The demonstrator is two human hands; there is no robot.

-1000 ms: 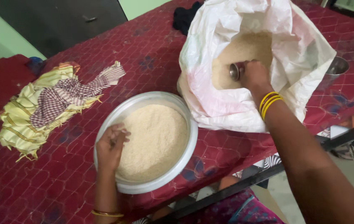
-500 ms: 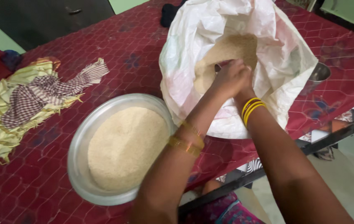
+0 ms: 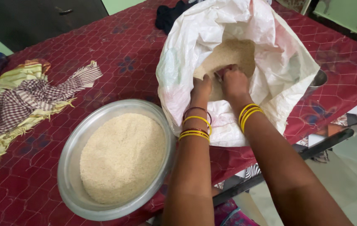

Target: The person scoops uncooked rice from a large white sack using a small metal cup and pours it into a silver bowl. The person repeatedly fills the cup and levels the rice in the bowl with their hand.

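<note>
Both my hands reach into a white woven sack (image 3: 266, 50) that lies open on the red quilted cover (image 3: 115, 54). Pale grain (image 3: 235, 52) fills the sack. My left hand (image 3: 201, 87) presses into the grain, fingertips buried. My right hand (image 3: 233, 81) is just beside it, fingers curled down around a small metal cup (image 3: 218, 75), only a sliver of which shows between the hands. Yellow bangles ring both wrists. A wide steel bowl (image 3: 71, 167) heaped with the same grain (image 3: 122, 157) sits to the left of my left forearm, near the front edge.
A yellow cloth and a checked cloth (image 3: 23, 100) lie crumpled at the left. A dark cloth (image 3: 170, 14) sits behind the sack. A steel vessel (image 3: 318, 79) peeks out at the sack's right. The surface ends at a dark metal frame (image 3: 325, 144) on the right front.
My left hand has left the bowl's grain and moved right into the sack beside my right hand. The view has shifted closer to the sack.
</note>
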